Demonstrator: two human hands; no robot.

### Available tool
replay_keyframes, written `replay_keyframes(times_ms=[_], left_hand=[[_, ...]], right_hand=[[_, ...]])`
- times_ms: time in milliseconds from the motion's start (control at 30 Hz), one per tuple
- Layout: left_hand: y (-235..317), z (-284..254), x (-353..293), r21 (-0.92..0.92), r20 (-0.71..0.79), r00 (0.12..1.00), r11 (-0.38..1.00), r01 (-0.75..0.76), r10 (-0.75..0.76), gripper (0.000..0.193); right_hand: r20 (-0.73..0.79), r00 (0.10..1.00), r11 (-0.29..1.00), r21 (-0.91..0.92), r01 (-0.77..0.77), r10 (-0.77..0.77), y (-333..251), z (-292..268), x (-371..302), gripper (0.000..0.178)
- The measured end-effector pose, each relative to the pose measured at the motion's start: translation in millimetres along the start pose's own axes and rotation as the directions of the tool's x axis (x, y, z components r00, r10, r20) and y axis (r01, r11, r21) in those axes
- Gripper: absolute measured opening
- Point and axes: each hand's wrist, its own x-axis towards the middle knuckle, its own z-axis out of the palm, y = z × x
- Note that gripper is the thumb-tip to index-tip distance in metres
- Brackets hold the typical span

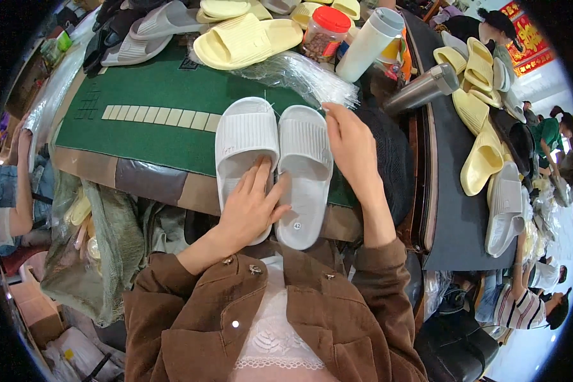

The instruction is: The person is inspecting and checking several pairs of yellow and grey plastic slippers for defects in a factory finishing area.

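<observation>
A pair of pale grey slide slippers lies side by side at the table's near edge, toes pointing away from me. My left hand (pixel 251 200) holds the pair where the two meet. Some of its fingers reach into the strap opening of the left slipper (pixel 245 130), and others lie across toward the right slipper (pixel 302 219). By the right slipper's toe is my right hand (pixel 351 143), its fingertips pinched together; what they hold is too small to make out. A thin strand sticks up between the toes. Beyond them lies a bundle of clear plastic ties (pixel 315 79).
A green mat (pixel 153 149) carries a row of cream tiles. Yellow slippers (pixel 248 41), a red-lidded jar (pixel 326 35) and a white bottle (pixel 370 44) stand behind. To the right, a steel flask (pixel 422 89) leans near more slippers. Other people work at both sides.
</observation>
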Motion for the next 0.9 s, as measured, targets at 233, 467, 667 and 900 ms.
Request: replay_keyframes(times_ms=[233,467,667,900], left_hand=[[1.8,2.1,0.3,0.013,-0.024,1.0,1.0,-0.009,0.009,0.057],[2.9,2.9,4.2,-0.002,0.007,1.0,1.0,-0.004,0.004,0.056],[7.4,8.6,9.3,0.013,0.0,1.0,1.0,-0.003,0.003,0.053],[4.6,7.3,9.5,-0.007,0.004,1.0,1.0,-0.006,0.006,0.054]], right_hand=[[0.193,0.98,0.998,0.02,0.054,-0.057,30.0,47.4,26.6,0.026],[0.195,0.979,0.969,0.248,0.005,-0.056,13.6,71.3,54.9,0.025],[0.308,0.941,0.988,0.009,-0.152,0.142,6.5,89.7,69.0,0.028],[0.208,0.972,0.977,0.159,-0.14,0.105,12.9,91.6,69.9,0.019]])
